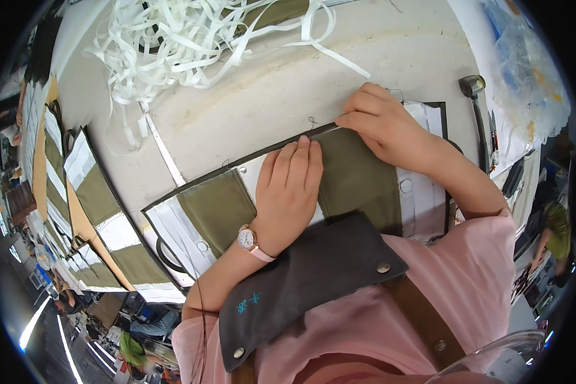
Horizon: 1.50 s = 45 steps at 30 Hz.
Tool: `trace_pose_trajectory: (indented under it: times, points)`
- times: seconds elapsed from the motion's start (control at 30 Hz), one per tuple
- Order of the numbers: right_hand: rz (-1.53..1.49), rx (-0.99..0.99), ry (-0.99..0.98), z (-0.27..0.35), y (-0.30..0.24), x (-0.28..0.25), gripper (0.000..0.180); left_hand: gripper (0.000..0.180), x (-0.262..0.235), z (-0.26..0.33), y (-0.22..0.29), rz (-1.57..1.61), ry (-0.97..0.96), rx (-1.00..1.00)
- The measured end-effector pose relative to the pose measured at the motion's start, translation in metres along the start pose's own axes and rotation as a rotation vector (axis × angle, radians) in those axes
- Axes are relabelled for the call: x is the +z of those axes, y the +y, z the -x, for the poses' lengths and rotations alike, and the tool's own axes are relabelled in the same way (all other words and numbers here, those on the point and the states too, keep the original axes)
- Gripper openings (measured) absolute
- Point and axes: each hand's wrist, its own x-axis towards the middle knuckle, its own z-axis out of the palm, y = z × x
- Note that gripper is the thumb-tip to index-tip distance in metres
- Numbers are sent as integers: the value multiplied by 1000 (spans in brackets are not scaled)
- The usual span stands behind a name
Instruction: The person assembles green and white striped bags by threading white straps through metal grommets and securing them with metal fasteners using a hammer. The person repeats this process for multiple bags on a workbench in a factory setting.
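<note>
A sewn fabric piece [358, 176] lies across the table before me, with olive green and white panels, black edging and small round snaps. My left hand [289, 185] rests flat on its middle, fingers stretched toward the black far edge. At that same edge, farther right, my right hand [385, 125] is closed with thumb and finger pinched together. What lies between those fingertips is too small or hidden to make out. Fine loose threads [312, 121] stick out from the edge between the hands. A black loop handle [166, 255] shows at the piece's left side.
A tangled heap of white tape [166, 41] covers the far left of the table [262, 109]. More olive and white pieces [99, 198] stand at left. A black-handled tool with a metal head [472, 86] and clear plastic bags [525, 70] lie at right. Other people work beyond.
</note>
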Motion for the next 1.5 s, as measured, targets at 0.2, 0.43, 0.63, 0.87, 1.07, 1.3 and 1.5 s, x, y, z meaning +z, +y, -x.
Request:
trace_pose_trajectory:
  times: [0.2, 0.43, 0.63, 0.87, 1.07, 1.3, 1.5]
  points:
    - [315, -219, 20, 3, -5, 2, 20, 50, 3, -2, -1, 28, 12, -31]
    - [462, -244, 84, 9, -13, 5, 17, 54, 6, -7, 1, -28, -4, -26]
    - [374, -97, 37, 12, -11, -6, 20, 55, 3, -14, 5, -53, -18, -9]
    - [1, 247, 55, 10, -2, -21, 23, 54, 14, -21, 6, 45, 23, 69]
    - [-6, 256, 65, 12, -1, -18, 22, 55, 13, -25, 6, 140, -18, 40]
    - [439, -54, -30, 26, -12, -17, 31, 55, 14, -31, 6, 117, -26, 33]
    - [557, -124, 28, 29, -15, -17, 25, 51, 17, -25, 2, 192, -2, 5]
